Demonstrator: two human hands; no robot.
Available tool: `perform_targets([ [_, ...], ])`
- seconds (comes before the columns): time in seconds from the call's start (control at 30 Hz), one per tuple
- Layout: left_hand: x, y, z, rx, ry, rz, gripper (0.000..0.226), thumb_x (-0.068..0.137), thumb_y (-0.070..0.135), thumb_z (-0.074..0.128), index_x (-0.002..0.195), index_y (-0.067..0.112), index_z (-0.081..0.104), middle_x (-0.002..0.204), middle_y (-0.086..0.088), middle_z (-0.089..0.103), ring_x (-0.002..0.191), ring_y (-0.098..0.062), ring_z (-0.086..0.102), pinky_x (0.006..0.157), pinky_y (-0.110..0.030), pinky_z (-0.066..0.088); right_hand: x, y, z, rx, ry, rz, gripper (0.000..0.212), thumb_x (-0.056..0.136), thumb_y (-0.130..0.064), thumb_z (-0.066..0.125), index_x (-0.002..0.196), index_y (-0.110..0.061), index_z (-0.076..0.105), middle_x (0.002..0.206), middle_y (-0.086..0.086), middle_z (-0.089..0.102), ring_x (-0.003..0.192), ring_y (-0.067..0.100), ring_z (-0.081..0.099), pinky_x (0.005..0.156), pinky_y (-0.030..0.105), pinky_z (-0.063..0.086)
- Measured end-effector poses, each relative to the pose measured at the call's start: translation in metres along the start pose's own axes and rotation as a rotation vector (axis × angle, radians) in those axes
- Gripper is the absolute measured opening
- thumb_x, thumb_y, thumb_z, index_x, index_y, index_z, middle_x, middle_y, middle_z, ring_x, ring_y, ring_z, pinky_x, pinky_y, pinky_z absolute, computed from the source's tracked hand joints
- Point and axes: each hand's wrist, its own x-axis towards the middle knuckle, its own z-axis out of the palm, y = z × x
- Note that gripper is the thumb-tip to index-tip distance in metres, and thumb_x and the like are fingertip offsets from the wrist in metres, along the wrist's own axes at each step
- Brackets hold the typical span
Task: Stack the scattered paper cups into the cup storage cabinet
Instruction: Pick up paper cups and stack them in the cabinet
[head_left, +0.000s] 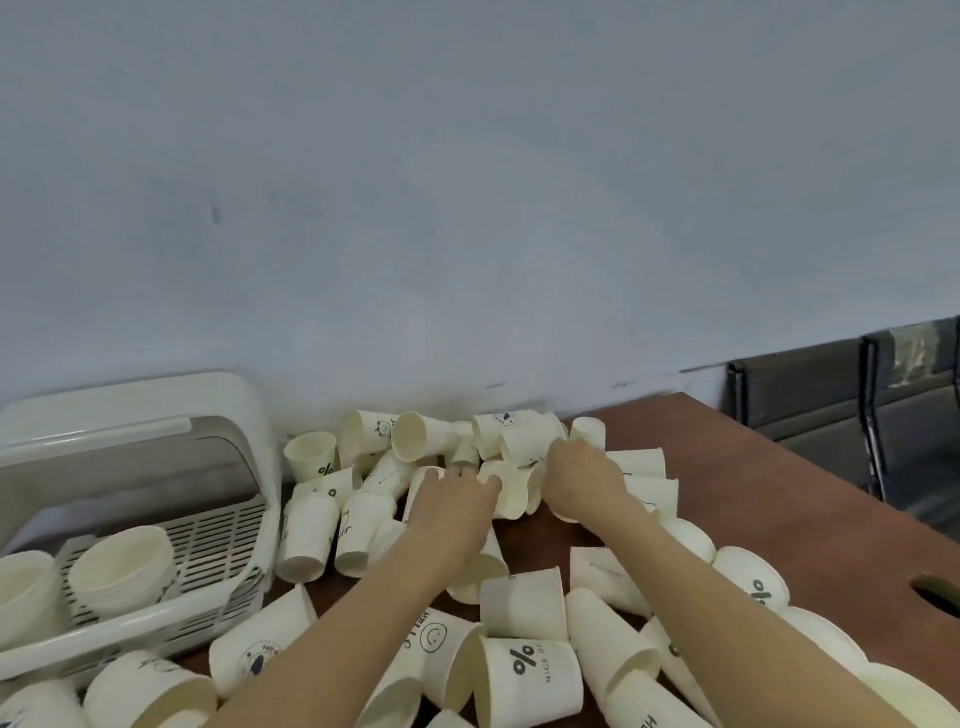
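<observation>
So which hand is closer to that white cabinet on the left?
Left. The left hand rests on the cups in the middle of the pile, a few cups away from the cabinet. The right hand is further right, beyond the left hand.

Head view, forward-down, near table (779, 467)

We see a brown wooden table (753, 467) against the wall. Many white paper cups (524, 603) lie scattered on it, most on their side. Left of the cups stands the white cup storage cabinet (156, 467), touching the nearest ones, its lid raised.
</observation>
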Motion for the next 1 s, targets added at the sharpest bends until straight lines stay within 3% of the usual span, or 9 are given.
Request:
perform_targets([
  [0.17, 0.024, 0.001, 0.018, 0.044, -0.022, 0.015, 0.045, 0.087, 0.001, 0.050, 0.128, 0.018, 0.042, 0.118, -0.010, 0.055, 0.111, -0.028, 0.051, 0.087, -0.038, 0.037, 0.023, 0.010, 0.011, 0.065, 0.011, 0.065, 0.027, 0.087, -0.004, 0.047, 0.113, -0.005, 0.053, 0.117, 0.009, 0.054, 0.106, 0.030, 0.058, 0.074, 0.034, 0.042],
  [0.37, 0.034, 0.001, 0.027, 0.089, -0.058, 0.025, 0.030, 0.086, -0.001, 0.053, 0.112, 0.012, 0.058, 0.114, -0.009, 0.058, 0.112, -0.028, 0.050, 0.089, -0.037, 0.036, 0.056, 0.021, 0.029, 0.304, -0.023, 0.201, 0.040, 0.088, -0.008, 0.048, 0.126, 0.001, 0.040, 0.118, 0.014, 0.054, 0.108, 0.033, 0.056, 0.082, 0.039, 0.048],
  [0.43, 0.034, -0.001, 0.028, 0.094, -0.055, 0.033, 0.026, 0.084, -0.002, 0.056, 0.105, 0.012, 0.060, 0.109, -0.008, 0.061, 0.109, -0.027, 0.052, 0.088, -0.037, 0.037, 0.064, 0.020, 0.034, 0.357, -0.040, 0.210, 0.039, 0.087, -0.008, 0.050, 0.125, 0.000, 0.042, 0.107, 0.010, 0.057, 0.100, 0.031, 0.058, 0.073, 0.034, 0.048],
  [0.53, 0.033, -0.008, 0.026, 0.083, -0.032, 0.025, 0.028, 0.079, -0.005, 0.059, 0.102, 0.010, 0.061, 0.106, -0.007, 0.062, 0.105, -0.027, 0.054, 0.088, -0.037, 0.036, 0.074, 0.017, 0.038, 0.394, -0.079, 0.192, 0.035, 0.082, -0.004, 0.052, 0.117, -0.005, 0.050, 0.079, 0.002, 0.054, 0.077, 0.023, 0.054, 0.048, 0.024, 0.032],
  [0.6, 0.030, -0.011, 0.024, 0.071, 0.009, 0.017, 0.028, 0.078, -0.006, 0.058, 0.101, 0.011, 0.061, 0.103, -0.007, 0.063, 0.102, -0.027, 0.055, 0.088, -0.036, 0.036, 0.077, 0.016, 0.040, 0.442, -0.073, 0.214, 0.031, 0.081, -0.004, 0.054, 0.112, -0.006, 0.055, 0.081, 0.004, 0.056, 0.074, 0.022, 0.054, 0.045, 0.023, 0.029],
  [0.73, 0.021, -0.014, 0.017, 0.043, 0.081, 0.024, 0.029, 0.079, -0.002, 0.059, 0.103, 0.015, 0.060, 0.101, -0.004, 0.064, 0.099, -0.025, 0.055, 0.088, -0.033, 0.036, 0.077, 0.013, 0.042, 0.602, 0.040, 0.258, 0.021, 0.084, -0.003, 0.048, 0.096, 0.001, 0.065, 0.090, 0.011, 0.067, 0.078, 0.025, 0.056, 0.058, 0.027, 0.037],
  [0.87, 0.009, -0.017, 0.006, 0.006, 0.137, -0.039, 0.025, 0.082, 0.001, 0.054, 0.102, 0.015, 0.057, 0.099, -0.004, 0.063, 0.100, -0.026, 0.056, 0.086, -0.035, 0.035, 0.065, 0.004, 0.037, 0.641, 0.179, 0.201, 0.022, 0.087, -0.008, 0.042, 0.085, 0.001, 0.063, 0.086, 0.014, 0.068, 0.081, 0.030, 0.061, 0.064, 0.030, 0.041],
  [1.0, -0.009, -0.020, -0.005, -0.008, 0.171, -0.090, 0.020, 0.087, 0.002, 0.050, 0.102, 0.014, 0.054, 0.096, -0.005, 0.061, 0.094, -0.026, 0.053, 0.085, -0.035, 0.034, 0.045, -0.011, 0.019, 0.610, 0.289, 0.088, 0.019, 0.092, -0.013, 0.042, 0.093, -0.008, 0.061, 0.079, 0.012, 0.067, 0.077, 0.031, 0.061, 0.065, 0.036, 0.047],
])
